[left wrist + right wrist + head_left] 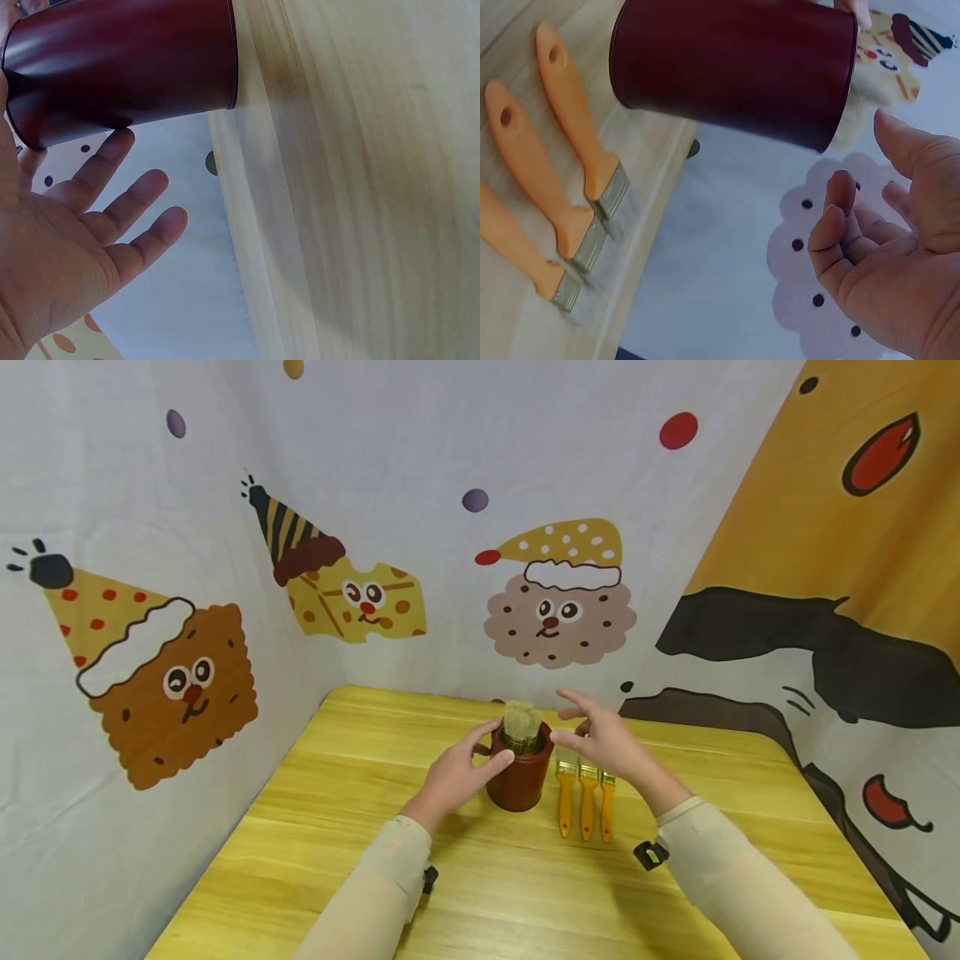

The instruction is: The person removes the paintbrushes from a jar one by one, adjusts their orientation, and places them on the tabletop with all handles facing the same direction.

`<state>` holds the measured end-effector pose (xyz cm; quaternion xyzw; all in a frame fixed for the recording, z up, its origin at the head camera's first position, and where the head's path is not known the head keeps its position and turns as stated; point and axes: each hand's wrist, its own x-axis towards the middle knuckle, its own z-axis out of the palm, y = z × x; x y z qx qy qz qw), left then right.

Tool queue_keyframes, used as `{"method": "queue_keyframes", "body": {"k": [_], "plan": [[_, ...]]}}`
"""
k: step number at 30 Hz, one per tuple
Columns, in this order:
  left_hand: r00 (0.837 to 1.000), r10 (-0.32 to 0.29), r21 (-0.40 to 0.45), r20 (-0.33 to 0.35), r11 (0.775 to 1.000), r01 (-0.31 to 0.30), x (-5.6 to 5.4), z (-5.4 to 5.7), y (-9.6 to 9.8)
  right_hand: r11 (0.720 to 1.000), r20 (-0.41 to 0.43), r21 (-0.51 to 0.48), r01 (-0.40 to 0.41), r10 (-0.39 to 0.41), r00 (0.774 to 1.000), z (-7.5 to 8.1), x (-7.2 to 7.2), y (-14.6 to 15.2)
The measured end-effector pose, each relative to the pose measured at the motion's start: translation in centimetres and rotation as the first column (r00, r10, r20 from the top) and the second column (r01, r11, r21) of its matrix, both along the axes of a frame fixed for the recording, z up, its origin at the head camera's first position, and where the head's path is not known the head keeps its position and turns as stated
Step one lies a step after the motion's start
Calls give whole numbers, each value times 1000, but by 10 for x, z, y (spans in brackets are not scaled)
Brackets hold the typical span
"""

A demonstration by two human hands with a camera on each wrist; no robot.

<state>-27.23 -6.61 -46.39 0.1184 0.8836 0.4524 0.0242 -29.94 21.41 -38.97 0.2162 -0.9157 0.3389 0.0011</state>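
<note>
A dark red cylindrical cup (517, 783) stands on the wooden table, with pale brush bristles (521, 720) pointing up out of its mouth. My left hand (461, 768) holds the cup at its left side, thumb at the front of the rim. In the left wrist view one fingertip meets the cup wall (127, 67), while the other visible fingers spread away from it. Right of the rim hovers my right hand (600, 739), holding nothing, its fingers loosely bent. Three paintbrushes (587, 802) with orange handles lie side by side right of the cup, bristles pointing away from me.
The wooden table (337, 827) ends at a pale cloth backdrop (405, 468) printed with cartoon food figures. Both forearms reach in from the near side in cream sleeves. Small black devices (651, 855) sit at the wrists.
</note>
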Motion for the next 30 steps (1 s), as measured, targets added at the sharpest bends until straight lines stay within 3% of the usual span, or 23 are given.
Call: {"method": "queue_keyframes", "body": {"k": [12,23,30], "plan": [[1000,-5,2,-3,1000,5,0,-1,-1,997,-31,49,-60,61,998,-2,8,-28],[1000,-8,-1,-5,1000,8,-1,-1,-1,997,-91,69,-28,34,995,-7,6,-44],[1000,-19,1,-13,1000,19,0,-2,-1,997,-116,59,-54,61,991,-10,5,-58]]}}
